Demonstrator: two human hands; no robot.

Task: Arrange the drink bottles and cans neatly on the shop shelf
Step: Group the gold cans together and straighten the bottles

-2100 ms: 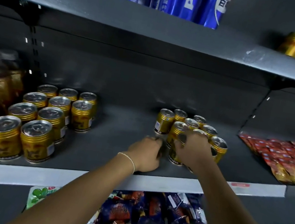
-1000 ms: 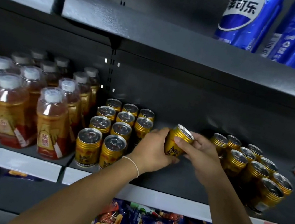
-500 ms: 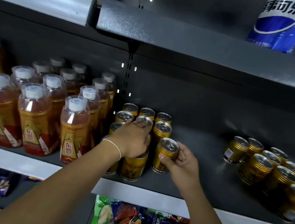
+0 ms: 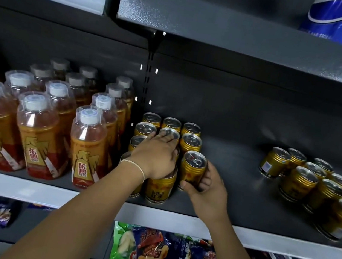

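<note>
A right hand (image 4: 206,188) wraps the side of a gold can (image 4: 191,171) on the shelf (image 4: 229,180), at the right edge of a tidy block (image 4: 191,143), while the left hand (image 4: 154,158) lies flat, fingers straight, across the block's tops. Rigid, smooth and probably full, the can seems best gripped round its middle; more cans (image 4: 306,181) wait well apart at right.

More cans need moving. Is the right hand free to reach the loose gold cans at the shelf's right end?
Probably not yet: the right hand grips a gold can. Bare shelf lies between it and the loose cans, so once it lets go, likely yes.
</note>
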